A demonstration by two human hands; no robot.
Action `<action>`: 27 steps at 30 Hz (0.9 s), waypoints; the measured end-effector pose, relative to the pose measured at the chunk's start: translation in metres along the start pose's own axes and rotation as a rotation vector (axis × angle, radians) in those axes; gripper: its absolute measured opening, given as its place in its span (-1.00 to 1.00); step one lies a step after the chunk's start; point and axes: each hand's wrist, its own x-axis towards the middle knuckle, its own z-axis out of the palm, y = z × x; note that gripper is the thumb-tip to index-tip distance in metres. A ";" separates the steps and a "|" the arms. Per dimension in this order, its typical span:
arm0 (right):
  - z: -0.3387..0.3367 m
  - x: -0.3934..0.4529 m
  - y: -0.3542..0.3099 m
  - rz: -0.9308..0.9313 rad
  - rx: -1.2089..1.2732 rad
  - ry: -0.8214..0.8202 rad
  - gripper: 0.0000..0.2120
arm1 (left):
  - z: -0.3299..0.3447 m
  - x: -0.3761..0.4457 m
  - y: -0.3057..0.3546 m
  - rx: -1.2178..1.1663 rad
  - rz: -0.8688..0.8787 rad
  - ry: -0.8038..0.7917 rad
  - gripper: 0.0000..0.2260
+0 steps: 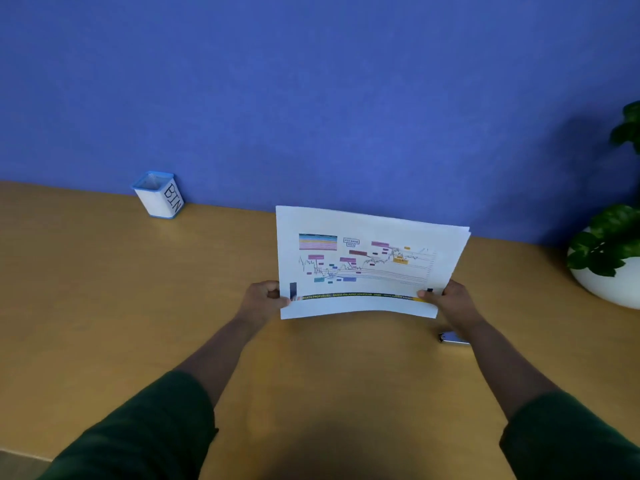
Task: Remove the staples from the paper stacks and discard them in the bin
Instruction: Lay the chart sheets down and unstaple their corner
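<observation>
A white paper stack (pixel 367 265) with a coloured chart printed on its top sheet is held up above the wooden table, tilted toward me. My left hand (pixel 261 299) grips its lower left corner and my right hand (pixel 450 299) grips its lower right corner. A small white bin (pixel 160 197) with a blue rim, labelled BIN, stands at the back left against the blue wall. A small silver and dark tool (pixel 450 338), possibly a staple remover, lies on the table partly hidden under my right forearm. No staple is visible.
The wooden table (pixel 104 289) runs along a blue wall. A green plant in a white round pot (pixel 613 282) stands at the right edge of the table. My green sleeves fill the lower corners of the view.
</observation>
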 end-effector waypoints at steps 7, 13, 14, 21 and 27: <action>0.002 -0.002 0.001 -0.032 0.034 0.021 -0.67 | -0.004 0.002 -0.008 0.085 0.035 0.088 -0.82; 0.009 -0.006 0.021 0.045 -0.095 0.006 -0.65 | 0.002 -0.003 -0.024 0.279 -0.004 0.072 -0.89; 0.009 -0.005 0.018 0.034 -0.098 0.019 -0.67 | 0.001 -0.002 -0.022 0.278 0.004 0.080 -0.88; 0.010 -0.001 0.011 0.034 -0.211 0.002 -0.70 | -0.001 0.003 -0.019 0.273 -0.005 0.054 -0.84; 0.012 0.005 0.001 0.067 -0.232 0.057 -0.87 | -0.002 0.009 -0.015 0.048 -0.160 0.046 -0.91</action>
